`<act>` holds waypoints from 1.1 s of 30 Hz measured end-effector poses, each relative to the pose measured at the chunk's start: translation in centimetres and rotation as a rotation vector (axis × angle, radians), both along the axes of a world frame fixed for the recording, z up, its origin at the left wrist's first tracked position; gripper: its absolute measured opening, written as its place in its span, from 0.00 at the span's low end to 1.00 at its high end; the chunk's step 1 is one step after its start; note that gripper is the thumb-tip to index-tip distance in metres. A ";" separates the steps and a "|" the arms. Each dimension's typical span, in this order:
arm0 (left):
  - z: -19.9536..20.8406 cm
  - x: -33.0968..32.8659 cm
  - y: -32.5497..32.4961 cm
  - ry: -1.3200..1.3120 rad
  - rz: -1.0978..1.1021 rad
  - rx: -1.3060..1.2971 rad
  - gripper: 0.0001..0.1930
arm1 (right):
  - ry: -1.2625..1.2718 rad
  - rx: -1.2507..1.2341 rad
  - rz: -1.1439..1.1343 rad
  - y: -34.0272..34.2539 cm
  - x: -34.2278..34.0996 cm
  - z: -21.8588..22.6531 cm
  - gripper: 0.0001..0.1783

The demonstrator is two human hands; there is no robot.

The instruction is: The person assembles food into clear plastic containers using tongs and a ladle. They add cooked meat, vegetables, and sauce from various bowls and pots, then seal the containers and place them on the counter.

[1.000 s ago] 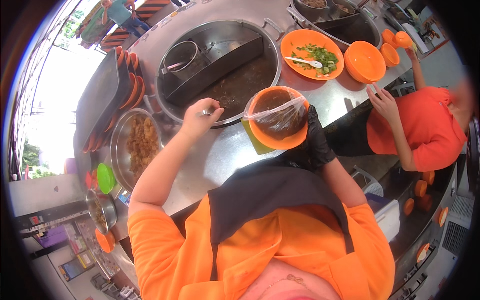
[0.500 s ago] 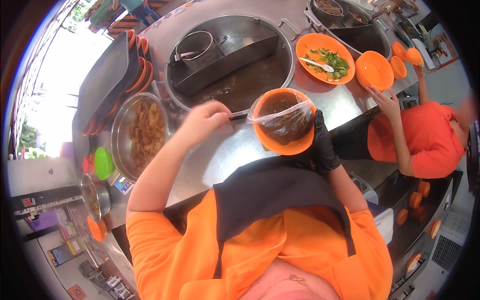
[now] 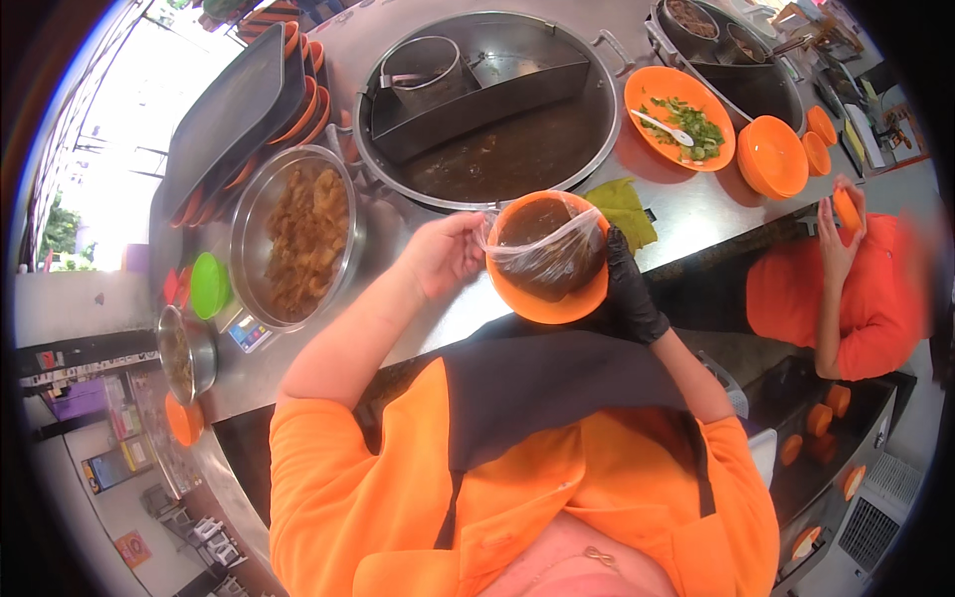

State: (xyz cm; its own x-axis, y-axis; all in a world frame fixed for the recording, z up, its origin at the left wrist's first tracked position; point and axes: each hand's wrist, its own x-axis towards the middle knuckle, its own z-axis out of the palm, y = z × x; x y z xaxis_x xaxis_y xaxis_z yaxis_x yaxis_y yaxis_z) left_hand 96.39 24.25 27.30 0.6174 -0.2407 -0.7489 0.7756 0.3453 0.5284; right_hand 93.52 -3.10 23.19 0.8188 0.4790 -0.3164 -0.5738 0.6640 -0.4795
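In front of my apron is an orange bowl [image 3: 542,310] with dark brown soup [image 3: 537,267] in it. Clear plastic film [image 3: 567,236], bunched and creased, stretches across the soup and over the rim. My right hand [image 3: 637,297], in a black glove, grips the bowl's right side; the bowl hides part of its fingers. At the left rim, the bare fingers of my left hand [image 3: 450,254] pinch a gathered edge of the film. Just beyond the bowl stands a wide round steel pot [image 3: 601,139] of dark broth.
A steel basin [image 3: 242,249] of brown food pieces and stacked dark trays [image 3: 224,109] stand left. Right are an orange plate [image 3: 647,95] of chopped greens with a white spoon, stacked orange bowls [image 3: 774,159] and a co-worker [image 3: 811,279]. A yellow-green sheet [image 3: 625,209] lies behind my bowl.
My left hand has come from beside the pot's near rim to the film at the bowl's edge. The co-worker's hands have left the stacked bowls and now hold a small orange thing.
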 end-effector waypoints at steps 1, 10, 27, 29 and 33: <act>0.1 -0.1 0.5 -0.132 -0.019 0.141 0.10 | -0.017 -0.003 0.023 0.4 0.0 -0.5 0.30; 3.0 -1.4 1.9 -0.591 0.005 0.676 0.05 | -0.278 -0.447 0.130 4.3 -0.1 -7.4 0.25; 2.5 -7.2 3.9 -0.746 0.203 0.634 0.03 | -1.290 -1.500 0.109 6.0 2.2 3.4 0.22; 3.2 -7.1 3.7 -0.745 0.189 0.622 0.03 | -1.485 -1.479 -0.021 7.7 3.0 3.5 0.20; 3.7 -7.4 4.2 -0.786 0.138 0.741 0.04 | -1.693 -1.672 0.075 9.6 4.4 2.0 0.14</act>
